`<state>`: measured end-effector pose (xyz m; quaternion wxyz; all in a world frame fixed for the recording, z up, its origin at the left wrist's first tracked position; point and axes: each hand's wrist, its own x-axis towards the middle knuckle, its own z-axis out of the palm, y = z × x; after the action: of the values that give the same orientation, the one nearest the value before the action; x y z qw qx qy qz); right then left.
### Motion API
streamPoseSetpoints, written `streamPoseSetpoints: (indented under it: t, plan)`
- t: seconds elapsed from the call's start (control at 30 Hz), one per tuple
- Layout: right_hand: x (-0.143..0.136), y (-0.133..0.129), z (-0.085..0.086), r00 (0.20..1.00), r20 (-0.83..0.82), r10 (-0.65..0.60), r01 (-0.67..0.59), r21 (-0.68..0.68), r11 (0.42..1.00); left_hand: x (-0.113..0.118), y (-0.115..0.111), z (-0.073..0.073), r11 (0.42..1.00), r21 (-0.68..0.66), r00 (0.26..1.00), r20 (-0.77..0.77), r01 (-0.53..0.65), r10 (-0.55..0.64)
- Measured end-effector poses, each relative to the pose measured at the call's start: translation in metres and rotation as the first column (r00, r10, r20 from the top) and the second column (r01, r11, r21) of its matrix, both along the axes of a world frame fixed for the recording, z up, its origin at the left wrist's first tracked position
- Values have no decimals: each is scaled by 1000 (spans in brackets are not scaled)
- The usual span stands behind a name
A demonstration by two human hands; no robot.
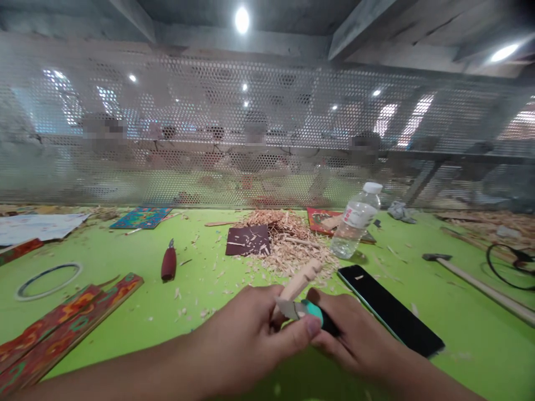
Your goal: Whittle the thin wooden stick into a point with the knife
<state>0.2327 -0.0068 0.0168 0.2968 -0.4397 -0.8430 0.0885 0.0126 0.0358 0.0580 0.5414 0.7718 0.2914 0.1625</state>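
Observation:
My left hand [251, 328] is closed around the lower part of a pale wooden stick [296, 283], which has notches carved near its far end and tilts up to the right. In my right hand [349, 326] is a carving knife [295, 307] with a short blade and a teal and black handle. The blade lies across the stick just above my left fingers. My left thumb presses against the knife near the handle. Beyond the stick spreads a heap of wood shavings [288, 253], with a dark brown square sheet [247, 240] at its left.
A black phone [390, 309] and a water bottle [353, 225] stand to the right, with a hammer [480, 281] farther over. At left lie a red-handled cutter [169, 264], a tape roll [49, 282] and painted boards [83, 328]. A perforated screen [234, 167] borders the green table's back.

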Motion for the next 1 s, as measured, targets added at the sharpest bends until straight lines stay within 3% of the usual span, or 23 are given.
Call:
streamPoseSetpoints:
  t: [0.13, 0.23, 0.37, 0.57, 0.73, 1.0]
  plan:
    - [1, -1, 1, 999, 31, 20, -19, -28, 999, -1, -1, 2, 989, -113, 995, -5, 100, -102]
    - [0, -1, 3, 999, 35, 5, -3, -40, 999, -1, 1, 1, 998, 37, 996, -67, 57, -55]
    - [0, -1, 0, 999, 36, -31, 33, -56, 998, 0, 3, 1, 967, 252, 984, -161, -36, 79]
    - [2, -3, -14, 992, 11, -124, 124, -63, 990, 0, 3, 8, 953, 292, 953, -256, -86, 164]
    - [0, -2, -13, 991, 3, -134, 133, -118, 984, 1, 4, 6, 939, 325, 945, -257, -113, 203]
    - [0, -6, -17, 994, -26, -110, 110, -17, 994, -2, 3, 4, 988, 156, 991, -132, 7, 14]
